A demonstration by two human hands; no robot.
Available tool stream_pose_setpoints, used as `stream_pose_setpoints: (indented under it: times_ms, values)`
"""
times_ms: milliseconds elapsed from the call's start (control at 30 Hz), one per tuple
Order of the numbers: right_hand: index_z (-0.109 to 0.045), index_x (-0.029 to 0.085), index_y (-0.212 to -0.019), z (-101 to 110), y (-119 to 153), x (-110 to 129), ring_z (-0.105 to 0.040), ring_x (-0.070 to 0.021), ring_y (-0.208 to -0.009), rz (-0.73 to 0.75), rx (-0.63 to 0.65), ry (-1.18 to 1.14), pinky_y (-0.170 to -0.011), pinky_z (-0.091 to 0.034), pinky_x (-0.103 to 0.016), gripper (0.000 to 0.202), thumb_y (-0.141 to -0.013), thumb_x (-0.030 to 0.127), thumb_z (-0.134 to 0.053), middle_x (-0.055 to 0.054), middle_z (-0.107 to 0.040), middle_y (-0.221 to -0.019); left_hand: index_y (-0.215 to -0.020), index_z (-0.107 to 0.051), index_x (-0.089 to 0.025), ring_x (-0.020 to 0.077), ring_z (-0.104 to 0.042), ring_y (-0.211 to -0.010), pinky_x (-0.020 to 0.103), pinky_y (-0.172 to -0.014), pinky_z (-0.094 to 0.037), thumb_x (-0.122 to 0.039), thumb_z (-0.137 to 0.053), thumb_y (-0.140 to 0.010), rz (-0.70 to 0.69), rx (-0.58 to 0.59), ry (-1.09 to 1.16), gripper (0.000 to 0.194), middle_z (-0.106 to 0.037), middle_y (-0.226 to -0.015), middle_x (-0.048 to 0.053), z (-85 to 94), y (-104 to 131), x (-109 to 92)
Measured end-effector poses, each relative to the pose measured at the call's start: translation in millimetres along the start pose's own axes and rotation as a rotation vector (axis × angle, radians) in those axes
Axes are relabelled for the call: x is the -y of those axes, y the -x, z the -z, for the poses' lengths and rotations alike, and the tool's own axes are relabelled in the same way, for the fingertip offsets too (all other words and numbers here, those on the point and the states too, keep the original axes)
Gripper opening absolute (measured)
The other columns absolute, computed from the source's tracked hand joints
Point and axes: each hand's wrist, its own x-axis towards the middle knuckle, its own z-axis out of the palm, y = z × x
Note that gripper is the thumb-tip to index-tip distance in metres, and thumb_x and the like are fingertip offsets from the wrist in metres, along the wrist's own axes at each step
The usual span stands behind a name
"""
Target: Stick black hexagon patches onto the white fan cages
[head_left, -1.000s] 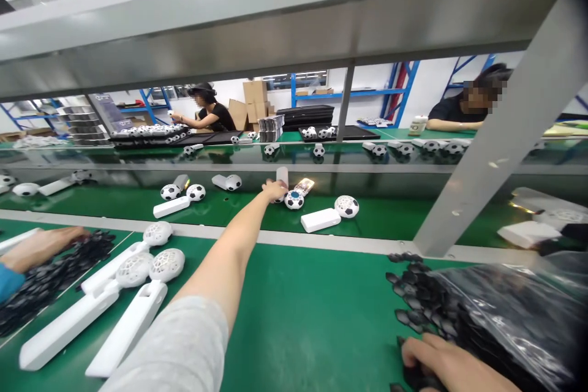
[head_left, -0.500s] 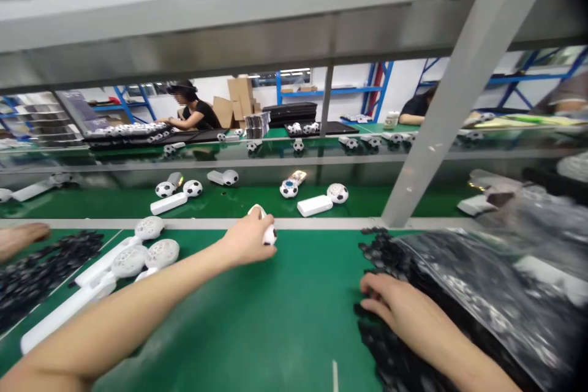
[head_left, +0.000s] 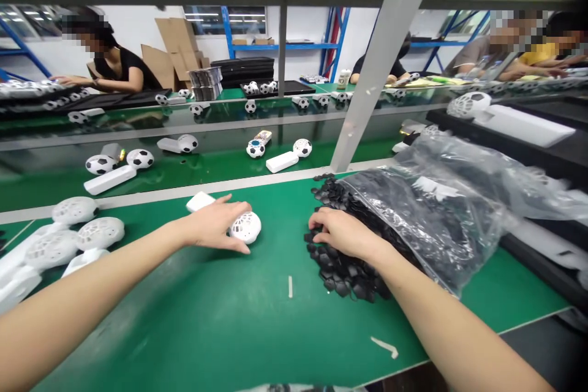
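Note:
My left hand (head_left: pixel 218 223) is closed loosely round a white fan casing (head_left: pixel 247 228) with a round, perforated football-patterned head. Thumb and fingers lie on either side of that head, and the casing's white handle sticks out behind the hand. My right hand (head_left: pixel 337 229) has its fingers curled into the left side of a heap of small black pieces (head_left: pixel 337 285). Whether a piece is pinched between these fingertips cannot be made out. More white casings (head_left: pixel 75 211) lie grouped to the left of my left hand.
A clear plastic bag (head_left: pixel 441 196) lies over the heap's right side. Behind a low rail, several football-headed fans (head_left: pixel 282 162) lie on a green belt. A slanted grey post (head_left: pixel 367 86) rises from the rail. Loose white strips (head_left: pixel 290 286) lie nearby. People work across the line.
The view has turned right and down. My left hand still holds a white casing, whose perforated head now shows more. My right hand stays at the black heap. Another hand at the left edge is gone.

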Motion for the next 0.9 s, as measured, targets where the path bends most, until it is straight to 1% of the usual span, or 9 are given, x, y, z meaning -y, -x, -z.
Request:
stream_pose_setpoints:
  times_ms: [100, 233, 300, 400, 500, 600, 700, 767, 900]
  values:
    - [-0.063, 0.021, -0.085, -2.6, -2.7, -0.2, -0.056, -0.0133, -0.073, 0.021, 0.006, -0.029, -0.065, -0.039, -0.021, 0.012, -0.074, 0.018, -0.063, -0.001, -0.060, -0.088, -0.107, -0.046, -0.014, 0.0287, -0.057, -0.080, 0.040, -0.074, -0.042, -0.074, -0.043, -0.066, 0.167, -0.014, 0.032, 0.072, -0.060, -0.089, 0.012, -10.1, -1.9, -12.0]
    - [-0.062, 0.019, -0.079, -3.3, -5.0, 0.7, -0.055, -0.0140, -0.072, 0.005, 0.023, -0.036, -0.065, -0.038, -0.021, 0.007, -0.073, 0.014, -0.062, -0.002, -0.060, -0.081, -0.107, -0.042, -0.013, 0.0310, -0.057, -0.081, 0.037, -0.064, -0.043, -0.076, -0.036, -0.067, 0.577, -0.144, 0.148, 0.074, -0.058, -0.092, 0.015, -24.1, -3.9, -33.0]
    - [-0.061, 0.018, -0.076, -1.6, -4.9, 1.3, -0.054, -0.0137, -0.069, 0.003, 0.041, -0.041, -0.062, -0.038, -0.021, 0.005, -0.073, 0.014, -0.062, -0.003, -0.059, -0.078, -0.110, -0.039, -0.014, 0.0318, -0.056, -0.087, 0.038, -0.066, -0.044, -0.075, -0.037, -0.067, 0.687, -0.177, 0.251, 0.075, -0.056, -0.099, 0.016, -28.3, -6.6, -42.0]
    - [-0.058, 0.018, -0.071, 2.9, -3.1, 2.8, -0.053, -0.0128, -0.064, 0.026, 0.034, -0.072, -0.059, -0.037, -0.021, 0.004, -0.074, 0.016, -0.060, -0.002, -0.059, -0.073, -0.117, -0.037, -0.016, 0.0316, -0.049, -0.106, 0.040, -0.081, -0.043, -0.067, -0.051, -0.065, 0.580, -0.170, 0.406, 0.074, -0.050, -0.115, 0.015, -30.9, -12.0, -52.8]
    - [-0.055, 0.020, -0.079, 6.1, -0.7, 5.6, -0.052, -0.0109, -0.057, 0.016, -0.036, -0.223, -0.057, -0.038, -0.021, 0.001, -0.079, 0.019, -0.054, 0.002, -0.058, -0.066, -0.119, -0.037, -0.018, 0.0279, -0.048, -0.108, 0.039, -0.088, -0.041, -0.055, -0.056, -0.068, 0.447, -0.138, 0.525, 0.067, -0.049, -0.119, 0.012, -32.9, -18.2, -62.7]
    - [-0.055, 0.020, -0.082, 5.2, 0.8, 9.9, -0.054, -0.0098, -0.053, -0.006, -0.060, -0.413, -0.056, -0.041, -0.021, 0.005, -0.082, 0.022, -0.050, 0.004, -0.058, -0.062, -0.121, -0.037, -0.018, 0.0288, -0.050, -0.107, 0.041, -0.087, -0.042, -0.051, -0.056, -0.070, 0.481, -0.164, 0.510, 0.064, -0.047, -0.123, 0.012, -35.1, -23.6, -70.1]
    - [-0.059, 0.018, -0.084, 2.0, 1.1, 15.0, -0.059, -0.0112, -0.062, 0.017, 0.000, -0.541, -0.061, -0.045, -0.021, 0.007, -0.080, 0.021, -0.053, 0.001, -0.062, -0.069, -0.123, -0.036, -0.018, 0.0290, -0.048, -0.110, 0.041, -0.088, -0.042, -0.049, -0.056, -0.071, 0.485, -0.177, 0.482, 0.065, -0.046, -0.126, 0.011, -35.9, -25.7, -72.0]
    - [-0.061, 0.018, -0.088, 0.4, 0.8, 18.4, -0.060, -0.0120, -0.069, 0.088, -0.026, -0.508, -0.066, -0.046, -0.022, 0.012, -0.078, 0.017, -0.056, -0.001, -0.065, -0.078, -0.124, -0.036, -0.018, 0.0282, -0.048, -0.110, 0.041, -0.088, -0.042, -0.049, -0.056, -0.071, 0.461, -0.184, 0.476, 0.064, -0.047, -0.124, 0.010, -35.6, -25.4, -71.8]
    - [-0.066, 0.019, -0.083, -0.8, 0.2, 22.9, -0.057, -0.0144, -0.077, 0.315, -0.268, -0.267, -0.072, -0.045, -0.026, 0.011, -0.081, 0.019, -0.056, -0.004, -0.062, -0.082, -0.123, -0.038, -0.019, 0.0283, -0.051, -0.106, 0.041, -0.085, -0.043, -0.048, -0.057, -0.070, 0.443, -0.192, 0.448, 0.063, -0.050, -0.120, 0.009, -33.9, -23.9, -72.4]
